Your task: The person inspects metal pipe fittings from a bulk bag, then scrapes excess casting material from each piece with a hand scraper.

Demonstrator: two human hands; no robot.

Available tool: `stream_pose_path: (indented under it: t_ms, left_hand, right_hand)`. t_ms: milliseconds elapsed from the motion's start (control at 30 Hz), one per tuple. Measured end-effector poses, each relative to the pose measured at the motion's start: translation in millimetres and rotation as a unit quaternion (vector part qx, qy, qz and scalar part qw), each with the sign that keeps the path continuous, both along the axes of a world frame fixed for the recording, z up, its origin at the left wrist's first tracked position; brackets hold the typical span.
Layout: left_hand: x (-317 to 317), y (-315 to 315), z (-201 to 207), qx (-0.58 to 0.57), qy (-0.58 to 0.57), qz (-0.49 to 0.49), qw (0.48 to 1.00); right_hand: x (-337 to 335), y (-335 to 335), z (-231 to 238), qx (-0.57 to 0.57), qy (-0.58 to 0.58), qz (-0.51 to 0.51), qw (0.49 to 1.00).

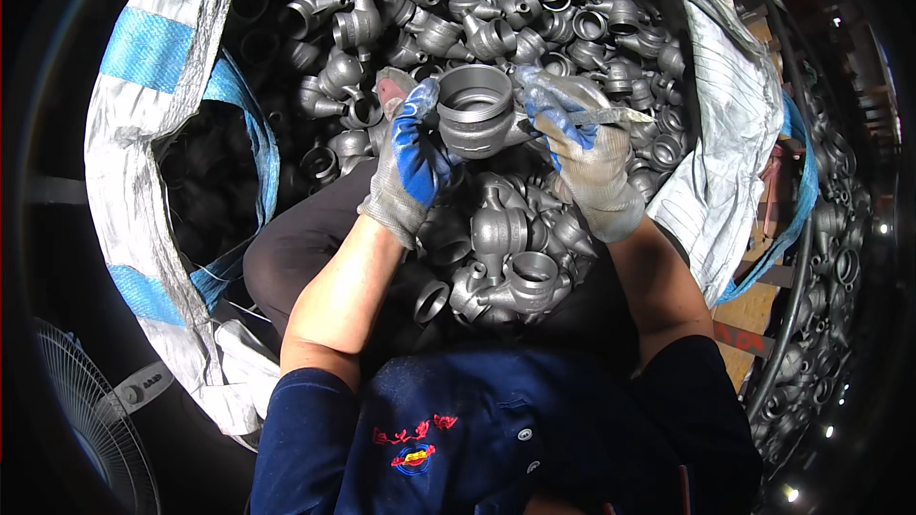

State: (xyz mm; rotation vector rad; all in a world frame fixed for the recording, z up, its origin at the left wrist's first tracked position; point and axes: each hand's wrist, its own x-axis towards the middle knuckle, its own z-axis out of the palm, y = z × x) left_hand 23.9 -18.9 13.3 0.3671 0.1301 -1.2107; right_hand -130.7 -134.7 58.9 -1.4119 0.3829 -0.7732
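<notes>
A dark grey cast metal housing [474,129] with a wide round mouth is raised in front of me, its mouth facing up and toward me. My left hand [410,148], in a grey and blue work glove with a worn thumb, grips its left side. On the other side my right hand [584,138], in a matching glove, is closed around a flat, narrow metal tool [615,117] whose tip points right. The right fingers are close to the housing's side; whether they touch it is hard to tell. More housings [501,238] lie heaped between my legs, below the hands.
A white bulk bag [711,143] with blue straps [143,50] surrounds me, filled at the far side with similar castings [439,33]. A fan [91,410] stands at lower left. Beyond the bag at right are wooden boards [737,310] and another heap of castings [811,324].
</notes>
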Motion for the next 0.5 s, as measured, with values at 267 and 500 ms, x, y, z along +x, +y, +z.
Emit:
stream_pose_path:
  t_ms: [267, 500]
  left_hand:
    - [-2, 1, 9, -0.011, 0.005, -0.015, 1.0]
    - [2, 16, 25, 0.018, -0.164, -0.067, 0.984]
  right_hand:
    - [13, -8, 5, -0.011, -0.169, 0.149, 0.974]
    - [-17, -33, 27, 0.02, 0.072, -0.091, 0.993]
